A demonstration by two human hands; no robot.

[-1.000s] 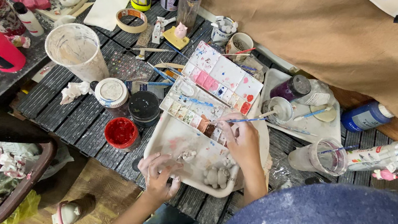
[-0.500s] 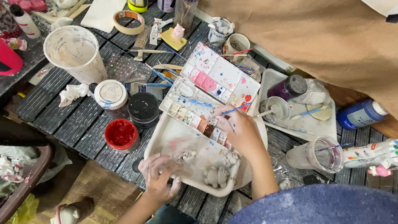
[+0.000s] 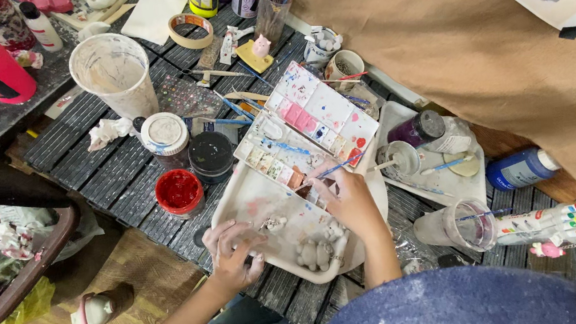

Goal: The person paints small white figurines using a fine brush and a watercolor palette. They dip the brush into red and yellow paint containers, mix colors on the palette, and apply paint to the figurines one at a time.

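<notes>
My right hand [image 3: 348,197] holds a thin blue paintbrush [image 3: 341,166], its tip lying over the open watercolour palette [image 3: 306,127] near the red wells. My left hand [image 3: 231,249] rests on the near left rim of a white tray [image 3: 252,196], its fingers curled around a small pale clay piece. Grey unpainted clay figures [image 3: 317,252] lie in the tray between my two hands.
A red paint jar [image 3: 179,191], a black jar [image 3: 210,155] and a white-lidded jar [image 3: 164,135] stand left of the tray. A large white cup [image 3: 114,72], tape roll [image 3: 189,30], brush holder [image 3: 270,6], water cup [image 3: 463,225], marker set [image 3: 546,223] and second tray [image 3: 477,183] crowd the slatted table.
My right hand has moved with the brush from right of the palette to its near edge. The left hand stays on the tray rim.
</notes>
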